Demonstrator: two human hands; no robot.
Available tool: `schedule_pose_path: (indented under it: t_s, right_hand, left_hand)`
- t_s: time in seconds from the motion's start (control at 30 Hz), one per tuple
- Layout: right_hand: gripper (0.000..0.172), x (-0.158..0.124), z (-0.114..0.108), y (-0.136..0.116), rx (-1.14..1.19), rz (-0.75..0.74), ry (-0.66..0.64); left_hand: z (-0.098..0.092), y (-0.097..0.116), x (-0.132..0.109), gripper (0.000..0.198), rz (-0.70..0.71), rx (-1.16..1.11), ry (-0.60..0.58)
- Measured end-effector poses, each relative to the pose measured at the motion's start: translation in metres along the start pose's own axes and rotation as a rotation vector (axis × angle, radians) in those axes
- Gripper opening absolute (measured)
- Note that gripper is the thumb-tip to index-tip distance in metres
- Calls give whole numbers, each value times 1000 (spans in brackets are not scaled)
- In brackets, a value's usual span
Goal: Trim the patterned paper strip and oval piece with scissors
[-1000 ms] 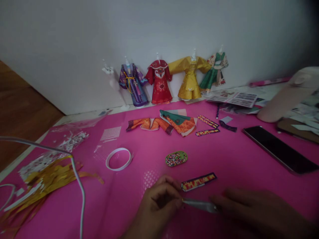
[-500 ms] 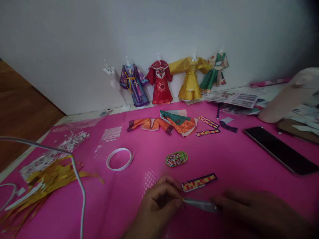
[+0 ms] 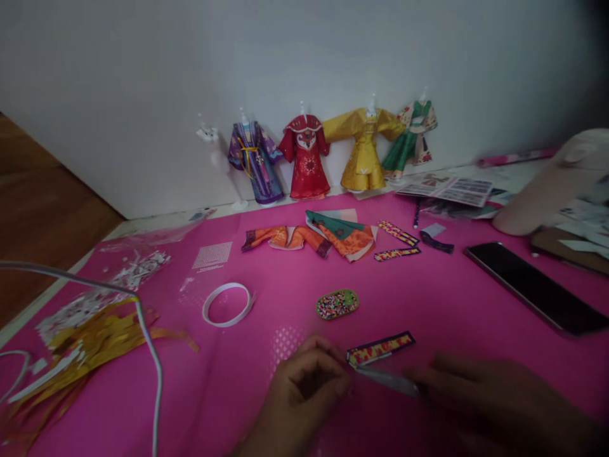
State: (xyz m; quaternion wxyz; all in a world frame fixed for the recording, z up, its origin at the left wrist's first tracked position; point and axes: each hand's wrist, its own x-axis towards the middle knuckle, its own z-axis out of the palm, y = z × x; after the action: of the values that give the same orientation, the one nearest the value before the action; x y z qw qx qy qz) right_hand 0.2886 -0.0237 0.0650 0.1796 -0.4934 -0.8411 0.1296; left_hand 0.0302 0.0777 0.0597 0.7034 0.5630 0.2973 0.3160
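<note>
At the bottom centre my left hand (image 3: 304, 387) is closed, thumb and forefinger pinched together; whatever is between them is too small to make out. My right hand (image 3: 480, 393), dark and blurred, grips a pair of silver tweezers (image 3: 391, 381). Their tip points left, at the lower left end of a patterned fabric strip (image 3: 380, 349) edged in dark purple, with a red and yellow middle. This strip lies flat on the pink mat (image 3: 285, 285), just beyond my fingers. Further back rests a small oval tray (image 3: 337, 304) full of multicoloured beads.
Doll dresses (image 3: 309, 158) on stands line the wall. An orange doll jacket (image 3: 285, 237), a green-orange cloth (image 3: 342, 235) and more strips (image 3: 398, 254) lie behind. A white ribbon roll (image 3: 228, 322), gold scraps (image 3: 99, 330) and a cable (image 3: 152, 355) are left; a phone (image 3: 535, 285) right.
The tweezers' tip has shifted slightly up and right, away from my left fingertips and towards the fabric strip's edge. My left hand stays almost in place.
</note>
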Motion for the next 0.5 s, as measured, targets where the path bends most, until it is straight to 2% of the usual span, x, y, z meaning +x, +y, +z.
schedule_pose_path:
  t_s: [0.13, 0.23, 0.37, 0.5]
  right_hand:
    - [66, 3, -4, -1, -24, 1, 12]
    - [53, 2, -6, 2, -67, 60, 9]
    - [40, 0, -11, 8, -136, 128, -32]
    - [40, 1, -14, 9, -146, 142, -91]
  left_hand:
    - [-1, 0, -2, 18, 32, 113, -1]
    - [-3, 0, -3, 13, 91, 276, -7]
    - [-7, -1, -5, 13, 213, 540, -74]
    - [-7, -1, -9, 17, 328, 766, -149]
